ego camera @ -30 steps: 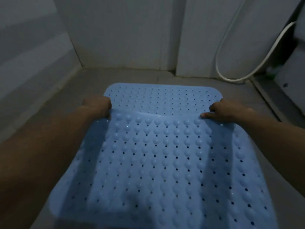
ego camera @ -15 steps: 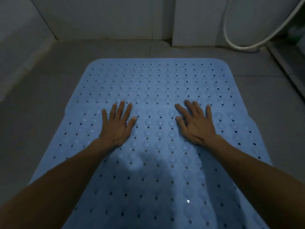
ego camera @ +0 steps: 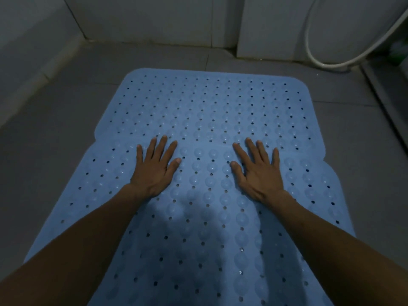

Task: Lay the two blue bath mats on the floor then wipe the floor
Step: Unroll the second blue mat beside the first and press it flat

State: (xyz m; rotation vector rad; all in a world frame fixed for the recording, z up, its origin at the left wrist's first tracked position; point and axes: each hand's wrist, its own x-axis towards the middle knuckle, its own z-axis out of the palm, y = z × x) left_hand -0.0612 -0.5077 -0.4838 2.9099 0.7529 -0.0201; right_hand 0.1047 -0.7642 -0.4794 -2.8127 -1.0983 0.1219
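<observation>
We're looking down in dim light, and the near mat (ego camera: 212,250) runs off the bottom edge, partly covered by both forearms. We count two blue mats: the far mat (ego camera: 212,107) lies flat on the grey tiled floor (ego camera: 55,129), the near one overlapping its near edge. Two hands, both flat, fingers straight and spread: left hand (ego camera: 154,168) and right hand (ego camera: 258,171) press palm-down on the near mat, apart, by the overlap. No writing we can read. One white hose (ego camera: 318,60) curves at top right, its ends cut off.
</observation>
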